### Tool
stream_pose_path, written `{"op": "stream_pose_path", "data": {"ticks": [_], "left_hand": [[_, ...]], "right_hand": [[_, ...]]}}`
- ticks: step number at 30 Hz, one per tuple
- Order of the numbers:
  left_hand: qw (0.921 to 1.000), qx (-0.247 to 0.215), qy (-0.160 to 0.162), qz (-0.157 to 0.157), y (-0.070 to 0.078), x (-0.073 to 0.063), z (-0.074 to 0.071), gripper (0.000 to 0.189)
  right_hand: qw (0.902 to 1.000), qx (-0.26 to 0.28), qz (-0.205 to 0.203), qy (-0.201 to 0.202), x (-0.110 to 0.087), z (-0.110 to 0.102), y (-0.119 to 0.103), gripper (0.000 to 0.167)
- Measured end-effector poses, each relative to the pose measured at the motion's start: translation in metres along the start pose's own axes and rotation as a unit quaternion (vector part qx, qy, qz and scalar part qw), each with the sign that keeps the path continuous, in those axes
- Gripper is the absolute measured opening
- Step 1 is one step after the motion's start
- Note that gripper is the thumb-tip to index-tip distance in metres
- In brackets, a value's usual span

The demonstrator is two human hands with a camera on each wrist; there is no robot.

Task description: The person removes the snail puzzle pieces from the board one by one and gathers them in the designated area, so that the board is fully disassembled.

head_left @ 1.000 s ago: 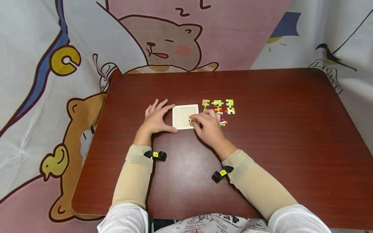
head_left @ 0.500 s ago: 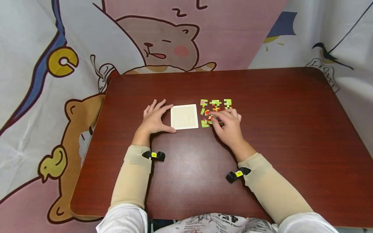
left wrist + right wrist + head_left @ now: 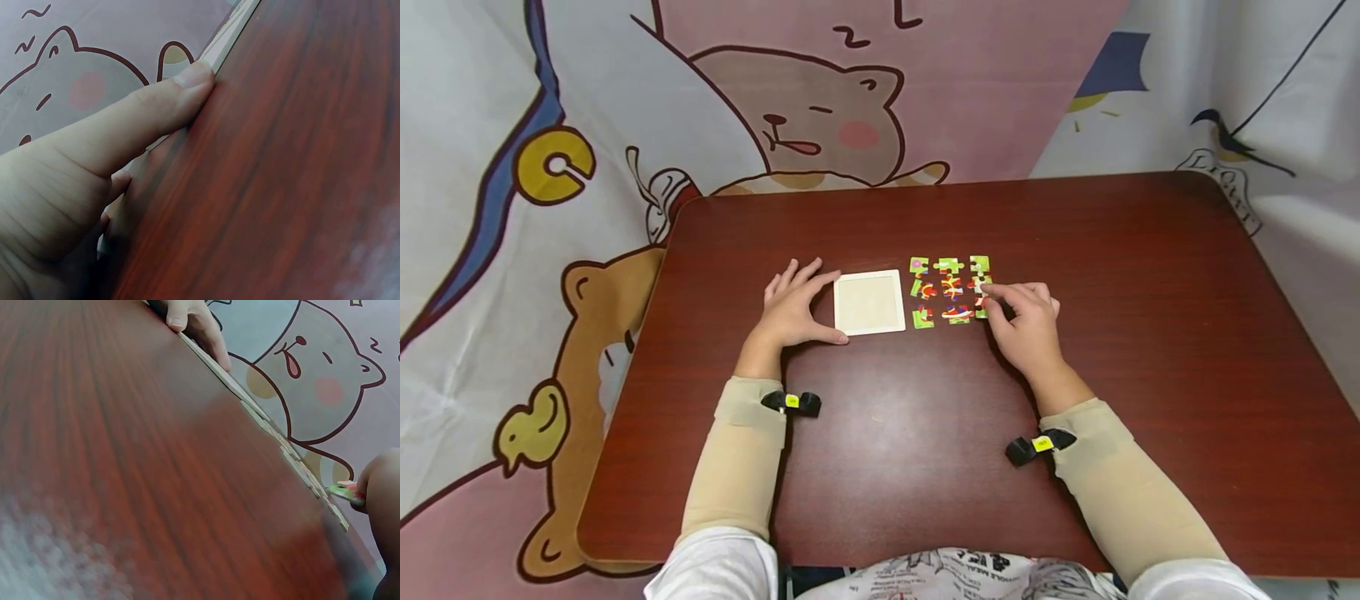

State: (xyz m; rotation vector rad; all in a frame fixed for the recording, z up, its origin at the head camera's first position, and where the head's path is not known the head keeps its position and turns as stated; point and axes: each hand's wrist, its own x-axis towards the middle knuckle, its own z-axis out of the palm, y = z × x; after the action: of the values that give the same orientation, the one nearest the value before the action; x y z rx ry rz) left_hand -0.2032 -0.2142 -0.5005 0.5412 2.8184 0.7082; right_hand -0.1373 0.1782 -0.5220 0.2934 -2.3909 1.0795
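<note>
A square wooden puzzle tray (image 3: 869, 303) with a raised pale rim lies flat on the table, its bare base showing. My left hand (image 3: 792, 313) holds the tray's left side, the index fingertip at the far corner and the thumb at the near one. In the left wrist view the thumb (image 3: 156, 112) presses against the tray's edge. Right of the tray several green and red jigsaw pieces (image 3: 951, 287) lie in rough rows. At their right end my right hand (image 3: 1028, 321) pinches a jigsaw piece (image 3: 347, 491), tilted up in the right wrist view; the fingers partly cover it.
The dark red wooden table (image 3: 1150, 375) has rounded corners. A cloth backdrop (image 3: 970, 92) printed with cartoon animals hangs behind it and along the left side. Both wrists carry black camera straps over beige sleeves.
My right hand has moved right, from the tray's near right corner across the jigsaw pieces to their right end. The left hand keeps its place on the tray; the view shifts slightly.
</note>
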Motion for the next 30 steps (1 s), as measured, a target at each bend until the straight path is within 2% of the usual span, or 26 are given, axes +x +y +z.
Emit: {"op": "stream_pose_path", "data": {"ticks": [10,17,30], "left_hand": [[1.0000,-0.003,0.001,0.002,-0.0017,-0.0004,0.0004,0.122],[0.9999,-0.006,0.006,0.006,-0.0026,0.0034,-0.0024,0.122],[0.9999,-0.011,0.008,0.003,-0.0032,0.0018,0.0004,0.123]], "right_hand": [[0.9982,-0.024,0.047,-0.027,0.0000,0.0022,0.0008,0.019],[0.9969,-0.030,0.063,-0.035,0.0049,0.0015,-0.0007,0.017],[0.9969,0.006,0.075,-0.024,0.0049,0.0010,0.0005,0.015]]}}
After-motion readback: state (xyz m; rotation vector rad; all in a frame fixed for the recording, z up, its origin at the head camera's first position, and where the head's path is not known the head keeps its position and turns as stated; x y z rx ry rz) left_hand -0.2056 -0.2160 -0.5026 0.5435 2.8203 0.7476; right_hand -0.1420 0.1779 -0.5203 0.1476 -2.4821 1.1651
